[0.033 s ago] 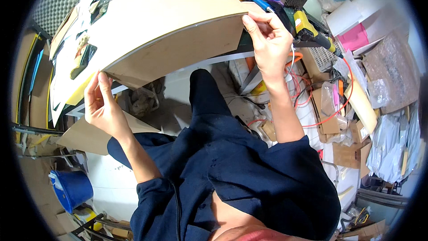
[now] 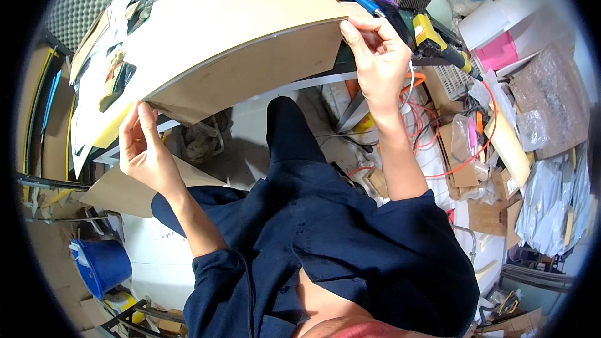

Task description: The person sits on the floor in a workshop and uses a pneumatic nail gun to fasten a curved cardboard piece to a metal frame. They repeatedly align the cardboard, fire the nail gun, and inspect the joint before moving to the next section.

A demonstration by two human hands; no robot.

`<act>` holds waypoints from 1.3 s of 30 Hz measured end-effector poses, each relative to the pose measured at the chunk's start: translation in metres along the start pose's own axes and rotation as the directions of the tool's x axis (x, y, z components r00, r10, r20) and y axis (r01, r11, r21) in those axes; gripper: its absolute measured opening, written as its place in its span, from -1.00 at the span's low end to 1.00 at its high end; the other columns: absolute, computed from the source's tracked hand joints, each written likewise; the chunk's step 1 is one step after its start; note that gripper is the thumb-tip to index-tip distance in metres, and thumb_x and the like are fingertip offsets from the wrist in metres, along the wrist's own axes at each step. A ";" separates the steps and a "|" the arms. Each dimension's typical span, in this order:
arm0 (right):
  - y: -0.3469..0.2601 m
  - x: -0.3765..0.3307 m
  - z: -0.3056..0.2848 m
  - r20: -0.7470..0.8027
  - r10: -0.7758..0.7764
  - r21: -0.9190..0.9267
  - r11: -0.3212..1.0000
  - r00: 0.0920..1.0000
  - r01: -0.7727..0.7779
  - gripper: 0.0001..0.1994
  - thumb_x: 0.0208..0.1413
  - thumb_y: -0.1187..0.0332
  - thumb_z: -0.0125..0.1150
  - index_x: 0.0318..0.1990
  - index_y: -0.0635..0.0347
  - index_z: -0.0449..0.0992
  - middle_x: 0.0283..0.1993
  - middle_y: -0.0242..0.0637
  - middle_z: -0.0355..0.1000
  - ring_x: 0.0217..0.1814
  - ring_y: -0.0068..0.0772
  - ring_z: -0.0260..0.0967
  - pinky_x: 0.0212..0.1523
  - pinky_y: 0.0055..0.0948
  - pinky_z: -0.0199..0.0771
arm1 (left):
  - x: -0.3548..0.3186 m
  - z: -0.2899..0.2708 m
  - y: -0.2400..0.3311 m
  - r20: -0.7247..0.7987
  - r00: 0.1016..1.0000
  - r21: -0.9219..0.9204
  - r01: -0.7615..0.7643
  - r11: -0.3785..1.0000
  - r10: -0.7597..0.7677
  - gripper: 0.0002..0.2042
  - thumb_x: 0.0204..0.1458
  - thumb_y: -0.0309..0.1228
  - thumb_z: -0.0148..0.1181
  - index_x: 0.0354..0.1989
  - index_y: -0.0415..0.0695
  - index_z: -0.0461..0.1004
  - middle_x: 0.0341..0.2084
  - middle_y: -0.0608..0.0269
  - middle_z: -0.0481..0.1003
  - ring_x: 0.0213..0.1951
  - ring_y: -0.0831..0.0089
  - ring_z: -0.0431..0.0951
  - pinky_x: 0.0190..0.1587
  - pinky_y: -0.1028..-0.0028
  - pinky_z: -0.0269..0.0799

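Well, nothing much has shifted since the moment before: the big tan cardboard sheet (image 2: 231,44) hangs in the same place, held up in front of the person over the cluttered tabletop (image 2: 438,119), its lower edge bowed (the lens adds to that curve). The right hand (image 2: 374,56) still pinches the sheet's right corner, thumb and fingers (image 2: 350,34) closed on the edge. The left hand (image 2: 145,150) remains at the lower left corner, fingers upright and loosely spread against the edge, touching rather than clamping. So the board looks steadied, not yet set down. Beside the right wrist lies a red cable (image 2: 476,144); a blue bucket (image 2: 103,266) stands on the floor at lower left.
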State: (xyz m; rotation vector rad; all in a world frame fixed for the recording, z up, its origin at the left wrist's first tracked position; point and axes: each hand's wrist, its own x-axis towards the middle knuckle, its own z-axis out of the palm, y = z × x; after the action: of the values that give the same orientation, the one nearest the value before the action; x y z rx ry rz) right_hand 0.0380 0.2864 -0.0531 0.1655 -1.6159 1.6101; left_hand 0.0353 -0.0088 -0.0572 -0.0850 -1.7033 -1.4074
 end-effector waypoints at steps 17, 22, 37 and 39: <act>-0.011 0.011 0.014 -0.048 0.237 0.105 0.967 0.970 -0.231 -0.74 0.15 0.33 0.23 -0.53 -0.07 0.30 -0.44 -0.60 0.35 -0.36 -0.80 0.23 -0.21 -0.67 0.20 | 0.002 -0.005 0.004 0.061 0.998 -0.024 0.022 0.999 -0.020 -0.84 0.08 -0.43 0.30 -0.22 -0.23 0.59 -0.43 0.30 0.59 -0.37 0.68 0.53 -0.25 0.70 0.40; -0.008 0.024 0.008 0.093 0.373 0.192 0.903 0.923 -0.385 -0.74 0.15 0.36 0.21 -0.53 -0.06 0.27 -0.52 -0.64 0.05 -0.51 -0.76 -0.05 -0.42 -0.65 0.00 | 0.008 -0.006 -0.007 -0.026 0.998 0.039 -0.047 0.998 0.048 -0.86 0.21 -0.43 0.12 -0.21 -0.23 0.55 -0.27 0.15 0.59 -0.22 0.49 0.57 -0.11 0.52 0.47; -0.001 0.037 -0.004 0.283 0.410 0.304 0.819 0.867 -0.487 -0.92 0.09 0.35 0.19 -0.32 0.12 0.50 -0.36 -0.51 0.41 -0.30 -0.67 0.34 -0.16 -0.56 0.30 | -0.023 0.159 0.078 0.554 0.663 0.192 -0.690 0.698 0.504 -0.65 -0.12 -0.08 0.37 -0.32 -0.12 0.56 -0.37 0.23 0.54 -0.21 0.27 0.54 -0.06 0.33 0.35; -0.001 0.036 -0.004 0.274 0.414 0.312 0.815 0.868 -0.488 -0.92 0.09 0.35 0.19 -0.30 0.11 0.50 -0.31 -0.49 0.42 -0.25 -0.66 0.34 -0.13 -0.55 0.29 | -0.021 0.156 0.079 0.564 0.669 0.175 -0.669 0.722 0.483 -0.67 -0.10 -0.10 0.36 -0.32 -0.11 0.60 -0.34 0.24 0.56 -0.24 0.29 0.57 -0.06 0.34 0.35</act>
State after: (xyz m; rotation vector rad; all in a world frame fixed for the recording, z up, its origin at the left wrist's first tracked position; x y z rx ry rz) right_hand 0.0167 0.3055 -0.0307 0.1428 -1.5503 2.3388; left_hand 0.0016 0.1552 -0.0043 -0.7764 -2.0611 -0.5678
